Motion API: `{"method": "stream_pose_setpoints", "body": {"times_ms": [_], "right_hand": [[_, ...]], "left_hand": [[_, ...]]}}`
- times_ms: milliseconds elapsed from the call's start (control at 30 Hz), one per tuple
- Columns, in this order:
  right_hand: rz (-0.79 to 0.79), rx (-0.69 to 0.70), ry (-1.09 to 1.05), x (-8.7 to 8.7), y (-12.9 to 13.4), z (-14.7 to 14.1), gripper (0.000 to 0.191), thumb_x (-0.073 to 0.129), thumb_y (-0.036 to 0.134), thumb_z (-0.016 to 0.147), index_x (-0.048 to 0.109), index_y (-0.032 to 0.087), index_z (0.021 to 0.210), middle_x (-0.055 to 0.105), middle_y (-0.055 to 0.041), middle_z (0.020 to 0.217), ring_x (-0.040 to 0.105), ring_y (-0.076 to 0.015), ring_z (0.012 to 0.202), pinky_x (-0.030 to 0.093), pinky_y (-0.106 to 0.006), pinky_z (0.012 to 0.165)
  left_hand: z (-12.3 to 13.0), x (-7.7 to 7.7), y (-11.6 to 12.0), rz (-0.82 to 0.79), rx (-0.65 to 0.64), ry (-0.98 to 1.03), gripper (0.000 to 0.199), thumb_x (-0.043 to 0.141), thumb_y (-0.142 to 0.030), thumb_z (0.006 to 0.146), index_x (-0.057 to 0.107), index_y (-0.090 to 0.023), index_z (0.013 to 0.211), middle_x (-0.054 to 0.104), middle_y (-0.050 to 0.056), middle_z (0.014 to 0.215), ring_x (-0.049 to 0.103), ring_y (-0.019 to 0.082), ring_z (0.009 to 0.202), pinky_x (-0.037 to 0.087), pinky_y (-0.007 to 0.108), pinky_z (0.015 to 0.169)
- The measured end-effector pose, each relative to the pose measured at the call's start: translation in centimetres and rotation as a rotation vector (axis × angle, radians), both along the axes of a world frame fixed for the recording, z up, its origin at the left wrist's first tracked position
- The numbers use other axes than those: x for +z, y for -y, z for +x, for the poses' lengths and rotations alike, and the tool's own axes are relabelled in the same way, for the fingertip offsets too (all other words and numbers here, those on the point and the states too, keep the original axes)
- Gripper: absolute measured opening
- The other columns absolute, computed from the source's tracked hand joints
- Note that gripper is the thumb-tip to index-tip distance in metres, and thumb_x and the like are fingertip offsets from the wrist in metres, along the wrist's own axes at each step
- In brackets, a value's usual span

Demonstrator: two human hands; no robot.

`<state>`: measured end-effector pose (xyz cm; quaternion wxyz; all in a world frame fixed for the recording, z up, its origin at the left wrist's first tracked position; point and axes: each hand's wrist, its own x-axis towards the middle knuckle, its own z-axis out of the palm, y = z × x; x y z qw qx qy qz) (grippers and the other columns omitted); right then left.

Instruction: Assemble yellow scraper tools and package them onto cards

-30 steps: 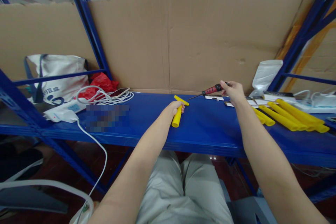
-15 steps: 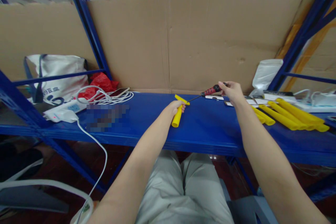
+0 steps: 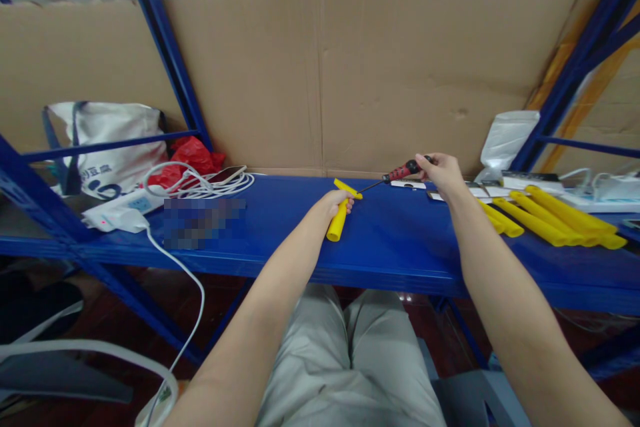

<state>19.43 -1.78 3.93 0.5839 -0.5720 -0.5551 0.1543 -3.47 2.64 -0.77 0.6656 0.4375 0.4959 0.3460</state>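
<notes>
My left hand (image 3: 341, 202) is closed round a yellow T-shaped piece (image 3: 337, 227), a tube-like handle with a crossbar at its far end. The tube's open end points towards me, just above the blue shelf. In my right hand (image 3: 443, 172) is a screwdriver (image 3: 397, 174) with a red and black handle, gripped at the back end. Its dark shaft slants down to the left, and the tip meets the crossbar beside my left fingers. Whether a screw sits at the tip is hidden.
Several yellow tubes (image 3: 545, 219) lie on the blue shelf (image 3: 400, 240) at right, near small boxes and a white plastic bag (image 3: 507, 140). At left are a power strip (image 3: 123, 209), coiled white cable (image 3: 200, 183), a red bag (image 3: 193, 160) and a cloth bag (image 3: 113, 143). Cardboard (image 3: 380, 80) stands behind.
Both hands keep their grips and stay nearly in place. The screwdriver's tip remains at the crossbar; the yellow piece's crossbar tilts very slightly differently.
</notes>
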Motion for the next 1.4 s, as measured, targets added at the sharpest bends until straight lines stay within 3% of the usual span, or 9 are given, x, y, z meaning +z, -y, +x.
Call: {"method": "stream_pose_setpoints", "body": {"times_ms": [133,200,300,400,500,633,867,1167,1400], "right_hand": [[0.020,0.078,-0.005,-0.1,-0.1,0.3,0.030,0.064,0.040,0.077,0.063,0.014,0.092,0.058,-0.0018,0.063,0.053,-0.0110,0.052,0.048,-0.025,0.056],[0.026,0.112,-0.006,-0.2,0.0,0.5,0.030,0.064,0.036,0.076,0.062,0.016,0.098,0.061,-0.0028,0.073,0.056,-0.0112,0.057,0.049,-0.025,0.059],[0.036,0.137,0.000,-0.3,0.0,0.7,0.030,0.063,0.031,0.076,0.061,0.018,0.104,0.063,-0.0035,0.086,0.058,-0.0109,0.063,0.050,-0.025,0.062],[0.028,0.131,0.016,-0.3,0.1,0.8,0.031,0.063,0.030,0.077,0.060,0.018,0.105,0.063,-0.0039,0.087,0.059,-0.0114,0.065,0.049,-0.024,0.063],[0.010,0.107,0.050,-0.3,0.2,1.0,0.030,0.063,0.036,0.077,0.061,0.017,0.100,0.062,-0.0040,0.079,0.058,-0.0123,0.064,0.049,-0.024,0.062],[0.016,0.049,0.119,-0.5,0.0,1.2,0.036,0.063,0.049,0.076,0.062,0.016,0.089,0.059,-0.0032,0.063,0.056,-0.0133,0.058,0.046,-0.025,0.058],[-0.048,-0.027,-0.031,-0.6,0.3,0.2,0.048,0.059,0.065,0.071,0.058,0.018,0.079,0.051,0.0003,0.048,0.050,-0.0131,0.045,0.040,-0.025,0.044],[-0.087,0.313,-0.318,1.0,1.7,-0.8,0.030,0.058,0.048,0.081,0.051,0.019,0.076,0.052,0.0004,0.053,0.062,-0.0153,0.061,0.052,-0.027,0.059],[-0.031,0.241,-0.381,0.2,0.7,-0.4,0.036,0.069,0.044,0.073,0.043,0.021,0.067,0.043,0.0068,0.047,0.040,-0.0058,0.036,0.033,-0.019,0.036]], "left_hand": [[-0.2,-0.4,-0.4,0.026,0.008,0.027,0.020,0.058,-0.019,0.085,0.058,-0.011,0.103,0.062,0.008,0.088,0.059,0.013,0.073,0.050,0.025,0.062],[-0.4,-0.5,-0.6,0.033,0.010,0.026,0.031,0.057,-0.030,0.087,0.056,-0.014,0.114,0.059,0.010,0.110,0.059,0.018,0.093,0.052,0.035,0.078],[-0.6,-0.6,-0.9,0.040,0.010,0.022,0.037,0.055,-0.034,0.088,0.054,-0.015,0.119,0.055,0.011,0.119,0.057,0.021,0.103,0.050,0.041,0.085],[-0.7,-0.7,-1.1,0.039,0.008,0.008,0.034,0.055,-0.033,0.088,0.055,-0.014,0.116,0.057,0.011,0.115,0.058,0.020,0.098,0.051,0.039,0.082],[-0.9,-0.8,-1.3,0.036,0.009,-0.008,0.022,0.059,-0.022,0.085,0.060,-0.010,0.103,0.062,0.010,0.086,0.059,0.015,0.076,0.050,0.027,0.064],[-0.8,-0.8,-1.4,0.035,0.011,-0.027,0.010,0.058,-0.013,0.083,0.059,-0.011,0.093,0.050,0.001,0.055,0.046,0.008,0.049,0.036,0.019,0.043],[-0.8,-0.9,-1.4,0.043,0.008,-0.055,0.008,0.055,-0.010,0.083,0.057,-0.012,0.091,0.047,-0.001,0.051,0.039,0.007,0.044,0.031,0.018,0.041],[-0.8,-1.1,-1.7,0.083,-0.013,-0.076,0.007,0.057,-0.010,0.082,0.056,-0.012,0.089,0.047,-0.001,0.053,0.041,0.008,0.046,0.033,0.021,0.044],[-1.0,-1.6,-2.3,0.174,-0.052,-0.104,0.008,0.056,-0.010,0.083,0.056,-0.011,0.091,0.049,0.001,0.056,0.045,0.010,0.053,0.036,0.024,0.050]]}}
